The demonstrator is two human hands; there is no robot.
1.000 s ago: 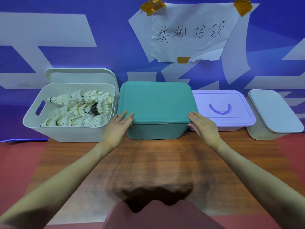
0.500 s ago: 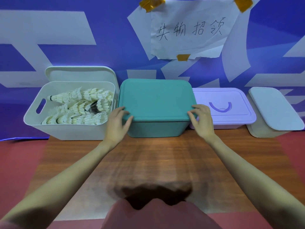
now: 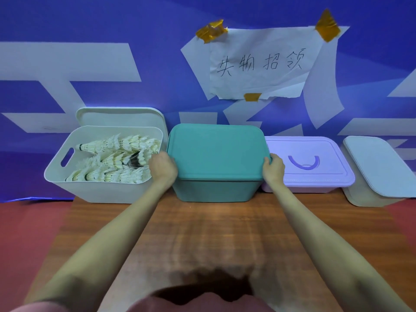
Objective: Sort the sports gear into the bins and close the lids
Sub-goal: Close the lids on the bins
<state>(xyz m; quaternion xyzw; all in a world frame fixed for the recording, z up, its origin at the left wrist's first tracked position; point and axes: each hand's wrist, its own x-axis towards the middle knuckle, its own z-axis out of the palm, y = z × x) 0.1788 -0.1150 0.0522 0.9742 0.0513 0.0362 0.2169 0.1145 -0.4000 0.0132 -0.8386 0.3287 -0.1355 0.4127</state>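
Observation:
A teal bin (image 3: 213, 190) stands in the middle of the row with its teal lid (image 3: 217, 149) lying flat on top. My left hand (image 3: 162, 167) grips the lid's left edge and my right hand (image 3: 273, 168) grips its right edge, fingers curled over the rim. Left of it an open white bin (image 3: 99, 188) holds several white shuttlecocks (image 3: 114, 161); its white lid (image 3: 119, 117) leans upright behind it against the wall.
A lilac box (image 3: 308, 167) with a closed handled lid sits right of the teal bin. A pale bin with a grey lid (image 3: 380, 167) stands at the far right. All rest on a wooden table (image 3: 213, 233) against a blue wall with a taped paper sign (image 3: 258, 64).
Both hands slid from the lid's front corners back along its sides and now curl over the left and right edges. The lid sits level on the teal bin.

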